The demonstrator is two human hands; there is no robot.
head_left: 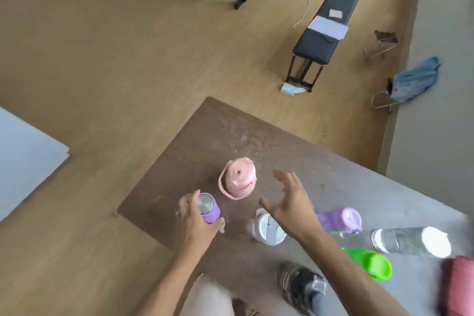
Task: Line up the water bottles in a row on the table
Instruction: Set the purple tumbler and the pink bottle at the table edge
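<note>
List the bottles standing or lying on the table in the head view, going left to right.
Purple bottle with steel cap held by the left hand → pink bottle → white-lidded bottle → lilac bottle → green bottle → clear bottle lying on its side → red bottle.

Two bare forearms reach in from the bottom edge, with no sleeves visible on either. The left hand (195, 218) wears a thin ring on one finger. The right hand (292, 202) shows no jewellery. Below, light cream trousers (207, 297) cover the person's legs.
</note>
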